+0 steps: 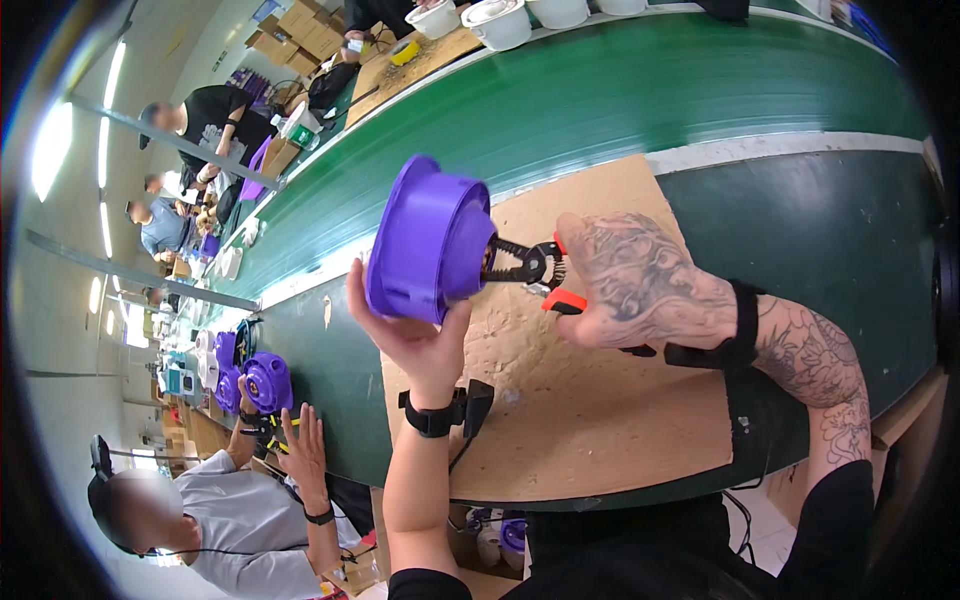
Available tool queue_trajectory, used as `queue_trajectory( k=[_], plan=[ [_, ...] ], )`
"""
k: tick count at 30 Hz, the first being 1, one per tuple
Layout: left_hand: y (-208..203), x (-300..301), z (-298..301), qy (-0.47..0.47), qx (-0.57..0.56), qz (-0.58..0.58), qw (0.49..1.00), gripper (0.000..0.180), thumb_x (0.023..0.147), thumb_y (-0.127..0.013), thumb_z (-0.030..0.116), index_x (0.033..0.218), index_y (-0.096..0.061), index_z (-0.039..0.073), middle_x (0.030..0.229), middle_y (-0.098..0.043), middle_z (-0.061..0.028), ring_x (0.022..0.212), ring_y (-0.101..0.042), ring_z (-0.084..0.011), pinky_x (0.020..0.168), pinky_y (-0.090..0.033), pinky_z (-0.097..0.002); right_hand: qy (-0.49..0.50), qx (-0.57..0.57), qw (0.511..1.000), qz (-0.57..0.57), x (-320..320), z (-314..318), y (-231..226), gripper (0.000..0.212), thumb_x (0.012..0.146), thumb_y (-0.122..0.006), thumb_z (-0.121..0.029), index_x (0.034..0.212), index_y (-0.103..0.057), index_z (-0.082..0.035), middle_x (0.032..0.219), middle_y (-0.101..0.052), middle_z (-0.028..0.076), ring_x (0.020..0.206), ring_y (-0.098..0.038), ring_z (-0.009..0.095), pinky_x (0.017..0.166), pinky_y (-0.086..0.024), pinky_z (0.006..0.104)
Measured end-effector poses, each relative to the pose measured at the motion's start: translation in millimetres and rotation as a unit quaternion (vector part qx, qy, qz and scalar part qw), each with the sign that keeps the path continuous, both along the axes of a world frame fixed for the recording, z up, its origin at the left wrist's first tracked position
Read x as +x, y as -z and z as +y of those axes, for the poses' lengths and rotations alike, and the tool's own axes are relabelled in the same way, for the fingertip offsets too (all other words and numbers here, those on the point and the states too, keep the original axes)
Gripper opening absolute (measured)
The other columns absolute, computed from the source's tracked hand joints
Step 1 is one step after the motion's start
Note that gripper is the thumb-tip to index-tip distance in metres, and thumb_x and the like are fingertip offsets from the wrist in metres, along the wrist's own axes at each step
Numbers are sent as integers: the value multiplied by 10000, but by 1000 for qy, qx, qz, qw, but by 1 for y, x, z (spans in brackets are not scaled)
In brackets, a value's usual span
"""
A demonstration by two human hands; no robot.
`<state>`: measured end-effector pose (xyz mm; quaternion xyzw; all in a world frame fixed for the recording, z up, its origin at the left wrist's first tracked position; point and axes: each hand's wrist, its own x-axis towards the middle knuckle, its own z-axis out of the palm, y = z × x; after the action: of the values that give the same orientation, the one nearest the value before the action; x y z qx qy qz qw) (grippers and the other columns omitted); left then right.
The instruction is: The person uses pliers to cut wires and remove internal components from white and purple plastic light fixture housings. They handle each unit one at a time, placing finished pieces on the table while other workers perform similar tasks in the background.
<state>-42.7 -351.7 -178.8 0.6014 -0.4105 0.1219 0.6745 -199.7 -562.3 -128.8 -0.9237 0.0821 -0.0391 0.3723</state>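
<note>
A purple round plastic housing, wide at its flange and stepped down to a narrower end, is held up over the cardboard by my left hand. The fingers and thumb grip it from below, and its narrow end points right. My right hand is wrapped round the red-and-black handles of a pair of wire-stripper-like pliers. The dark, toothed jaws of the pliers reach into the opening at the narrow end of the housing. What the jaw tips touch inside is hidden.
Beneath my hands lies a brown cardboard sheet on a dark green table. Beyond runs a green conveyor belt, with white tubs on its far side. At left, a co-worker sits near more purple housings.
</note>
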Motion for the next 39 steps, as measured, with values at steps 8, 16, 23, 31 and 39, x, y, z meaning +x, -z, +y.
queue_trajectory(
  k=[8,16,23,31,39],
  plan=[
    [30,25,8,-9,91,131,987,864,837,-874,48,1545,-382,-9,1475,-521,-143,1336,-545,-240,1100,-481,-397,-135,470,858,156,16,-14,23,392,759,-739,-379,799,-633,-3,727,-634,117,709,-634,196,676,-511,349],
    [21,10,8,-23,14,58,998,946,756,-832,-54,1568,-352,17,1520,-480,-138,1298,-573,-238,1069,-519,-395,1,20,1000,4,3,4,4,497,746,-754,-333,1008,-574,49,806,-645,252,832,-675,404,784,-520,462],
    [27,30,10,1,128,89,988,883,791,-868,5,1543,-403,-16,1415,-588,-117,1261,-609,-257,1080,-503,-415,-89,376,915,117,12,-14,8,484,760,-727,-388,900,-655,71,758,-645,176,757,-662,323,731,-514,444],
    [18,14,-1,5,41,22,999,962,805,-856,-4,1606,-323,-1,1498,-510,-134,1362,-536,-266,1160,-434,-436,27,-26,999,-12,7,-12,3,590,733,-771,-383,1044,-578,80,840,-671,270,859,-676,452,809,-527,495],
    [18,20,-11,-27,112,113,987,481,820,-847,-22,1264,-662,-33,1144,-732,-86,1110,-680,-186,1019,-540,-395,-130,453,872,129,19,-17,16,492,727,-748,-444,847,-683,28,786,-672,190,746,-660,236,706,-520,378]
  ],
)
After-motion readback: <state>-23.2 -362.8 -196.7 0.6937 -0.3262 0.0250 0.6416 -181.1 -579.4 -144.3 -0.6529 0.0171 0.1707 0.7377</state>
